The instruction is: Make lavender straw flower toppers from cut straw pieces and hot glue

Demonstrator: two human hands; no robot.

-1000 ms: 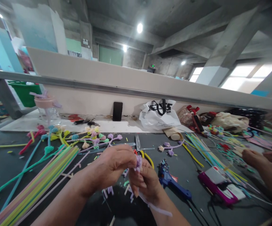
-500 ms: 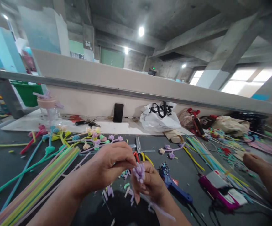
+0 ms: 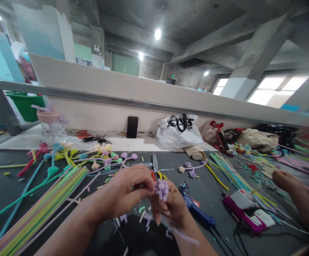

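- The lilac fuzzy flower [image 3: 161, 190], the landmark here, is raised over the dark tabletop [image 3: 98, 245] between two bare hands.
- Behind and below it, the right hand [image 3: 172, 204] has its fingers curled around the flower's base, likely to leave the petals exposed and steady; a pale lilac stem [image 3: 183, 237] trails from under that hand.
- At the flower's left edge, the left hand [image 3: 129, 188] brings thumb and fingertips together in a pinch, seemingly for fine shaping; whether a petal is caught between them, I cannot tell.
- Beneath the flower, to its left, lie lilac offcuts [image 3: 121, 218].
- Just beyond it are scissors [image 3: 155, 163], their handles partly hidden by the hands.
- Right of it rests a blue corded tool [image 3: 197, 211], perhaps laid there for easy reach; its cable and the purple device [image 3: 246, 213] crowd that side.
- Well left of it, a bundle of coloured stems [image 3: 47, 206] lies lengthwise, partly behind the left forearm.
- Far right of it is a co-worker's hand [image 3: 285, 179], well apart.
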